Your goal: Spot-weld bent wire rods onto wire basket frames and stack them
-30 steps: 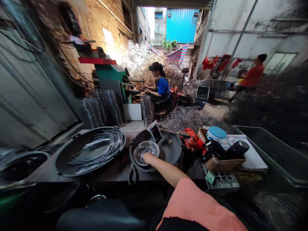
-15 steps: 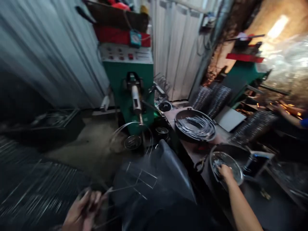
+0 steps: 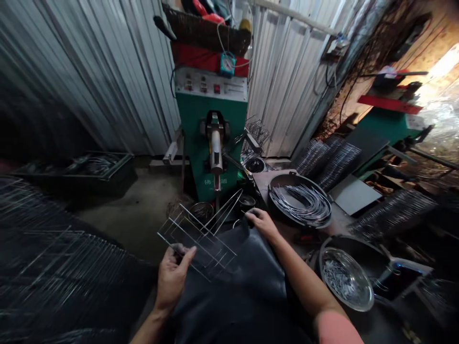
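Head view: left hand pinches the wire frame, which extends toward the right hand. The latter's grip I cannot tell

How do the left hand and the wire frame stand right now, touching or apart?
Touching. The head view shows the left hand gripping the wire frame at its lower-left edge, fingers on the wire.

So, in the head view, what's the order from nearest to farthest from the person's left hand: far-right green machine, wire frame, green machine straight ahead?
1. Wire frame: nearest, in the left hand itself.
2. Green machine straight ahead: beyond the frame.
3. Far-right green machine: farthest, off to the right in the background.
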A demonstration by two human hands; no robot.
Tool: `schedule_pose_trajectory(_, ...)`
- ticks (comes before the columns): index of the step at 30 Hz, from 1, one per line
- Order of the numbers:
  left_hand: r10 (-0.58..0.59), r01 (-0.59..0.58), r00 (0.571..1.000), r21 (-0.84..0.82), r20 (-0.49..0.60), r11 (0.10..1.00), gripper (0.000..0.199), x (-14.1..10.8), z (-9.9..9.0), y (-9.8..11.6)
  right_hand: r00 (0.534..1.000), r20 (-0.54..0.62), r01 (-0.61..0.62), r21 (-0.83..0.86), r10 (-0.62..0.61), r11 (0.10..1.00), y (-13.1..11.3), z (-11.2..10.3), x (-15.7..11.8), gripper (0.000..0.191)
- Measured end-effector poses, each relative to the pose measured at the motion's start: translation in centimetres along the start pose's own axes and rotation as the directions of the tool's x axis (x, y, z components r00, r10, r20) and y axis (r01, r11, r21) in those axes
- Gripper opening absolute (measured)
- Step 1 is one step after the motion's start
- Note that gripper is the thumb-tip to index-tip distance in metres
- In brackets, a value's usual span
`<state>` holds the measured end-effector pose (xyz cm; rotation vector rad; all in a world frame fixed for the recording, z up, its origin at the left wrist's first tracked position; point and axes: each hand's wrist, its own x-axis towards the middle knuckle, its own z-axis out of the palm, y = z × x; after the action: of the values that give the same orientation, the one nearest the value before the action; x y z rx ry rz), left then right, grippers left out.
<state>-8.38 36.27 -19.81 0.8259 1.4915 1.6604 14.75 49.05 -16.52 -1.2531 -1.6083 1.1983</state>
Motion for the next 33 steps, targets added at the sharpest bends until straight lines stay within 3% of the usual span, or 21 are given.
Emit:
schedule_pose_trajectory(3,-0.017,0.016,1.000,-0.006,-0.025,1.000,0.038,0.3,-0.1,-1.1,0.995,0.093,-0.063,0.201,0.045,0.978,-0.1,3.3,2.8,0.039)
schedule_pose_trajectory(7,-0.043,0.041,0.998,-0.046,-0.046,0.998,0.037,1.1,-0.5,-2.3,0.987,0.156,-0.088,0.306,0.041,0.948,0.2,5.1,4.2,0.039)
schedule_pose_trajectory(11,-0.084,0.082,0.996,-0.054,-0.029,0.995,0.037,2.1,-0.7,-3.1,0.993,0.113,-0.061,0.314,0.026,0.948,0.7,5.8,5.2,0.038)
schedule_pose_trajectory(19,-0.157,0.158,0.987,-0.036,0.041,0.987,0.038,4.0,-0.8,-3.7,0.987,0.140,-0.122,0.336,0.078,0.934,1.5,6.8,7.4,0.039)
schedule_pose_trajectory(26,-0.249,0.252,0.968,-0.107,0.044,0.962,0.042,5.1,-0.4,-3.3,0.977,0.153,-0.205,0.484,0.148,0.851,2.0,7.8,8.9,0.042)
schedule_pose_trajectory(33,-0.238,0.241,0.970,-0.104,0.040,0.965,0.040,5.8,0.1,-4.2,0.985,0.114,-0.166,0.461,0.127,0.872,2.2,8.0,10.1,0.041)
